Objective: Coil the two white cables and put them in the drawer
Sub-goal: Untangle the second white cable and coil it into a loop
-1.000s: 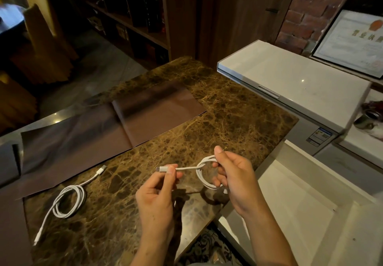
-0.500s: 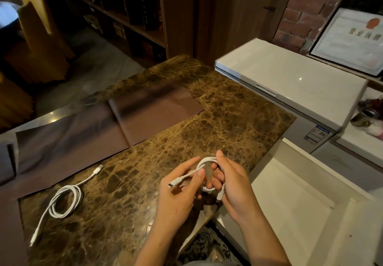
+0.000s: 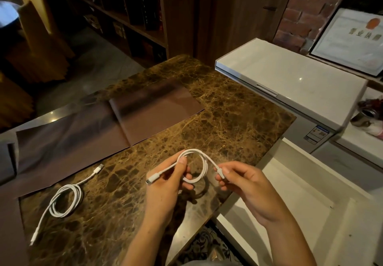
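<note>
While both hands hang over the near edge of the marble counter (image 3: 228,110), the short white cable (image 3: 202,162) is up in the air between them, off the surface. Left hand (image 3: 165,185): thumb and curled fingers pinching the cable just behind one plug, plug tip poking out to the left. Right hand (image 3: 246,185): thumb and forefinger pinching the other plug, remaining fingers loosely curled under. Cable makes a small round loop of a few turns between the two grips.

Second white cable (image 3: 64,201) lies on the counter well to the left, loosely coiled, nobody touching it. One plug end runs out toward the brown mat (image 3: 103,133), the other tail trails to the near-left corner.

Drawer (image 3: 290,193) stands pulled open just right of the counter, white inside, partly under the right forearm. Both cables are outside it.

Behind the drawer: white lidded appliance (image 3: 290,79), framed certificate (image 3: 350,42) against the brick wall (image 3: 300,13).
</note>
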Demonstrator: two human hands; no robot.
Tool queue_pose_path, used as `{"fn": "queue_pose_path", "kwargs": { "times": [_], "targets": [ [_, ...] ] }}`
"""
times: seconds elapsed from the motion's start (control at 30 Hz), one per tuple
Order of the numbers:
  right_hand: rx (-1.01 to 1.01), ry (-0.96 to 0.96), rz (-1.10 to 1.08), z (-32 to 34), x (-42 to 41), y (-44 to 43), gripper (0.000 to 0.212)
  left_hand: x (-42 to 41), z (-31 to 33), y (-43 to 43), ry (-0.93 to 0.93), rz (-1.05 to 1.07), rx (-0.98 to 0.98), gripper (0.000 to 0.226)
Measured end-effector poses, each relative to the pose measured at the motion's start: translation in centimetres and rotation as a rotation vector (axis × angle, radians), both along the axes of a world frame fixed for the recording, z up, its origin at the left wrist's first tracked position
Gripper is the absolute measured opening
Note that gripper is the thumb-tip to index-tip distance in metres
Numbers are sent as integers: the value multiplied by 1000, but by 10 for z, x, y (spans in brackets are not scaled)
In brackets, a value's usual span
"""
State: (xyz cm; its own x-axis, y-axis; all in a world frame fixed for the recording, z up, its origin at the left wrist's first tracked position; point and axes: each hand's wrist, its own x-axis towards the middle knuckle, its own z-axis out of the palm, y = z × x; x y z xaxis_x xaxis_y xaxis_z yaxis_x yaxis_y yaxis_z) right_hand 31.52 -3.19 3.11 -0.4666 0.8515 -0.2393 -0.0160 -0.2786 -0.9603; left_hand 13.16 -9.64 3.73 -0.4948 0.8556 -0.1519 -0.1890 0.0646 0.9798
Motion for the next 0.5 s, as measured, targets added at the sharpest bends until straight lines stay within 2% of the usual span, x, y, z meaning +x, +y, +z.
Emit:
{"fn": "queue_pose_path", "kwargs": {
  "times": [0.17,0.37,0.5],
  "targets": [
    [82,7,105,13,-10,-1,19,4,-2,-2,115,-37,-12,21],
    [139,25,59,21,-29,-6,11,2,-3,-1,218,-87,-18,23],
    [381,-236,-83,14,-42,-12,9,3,0,-4,287,-98,-2,23]
  ]
}}
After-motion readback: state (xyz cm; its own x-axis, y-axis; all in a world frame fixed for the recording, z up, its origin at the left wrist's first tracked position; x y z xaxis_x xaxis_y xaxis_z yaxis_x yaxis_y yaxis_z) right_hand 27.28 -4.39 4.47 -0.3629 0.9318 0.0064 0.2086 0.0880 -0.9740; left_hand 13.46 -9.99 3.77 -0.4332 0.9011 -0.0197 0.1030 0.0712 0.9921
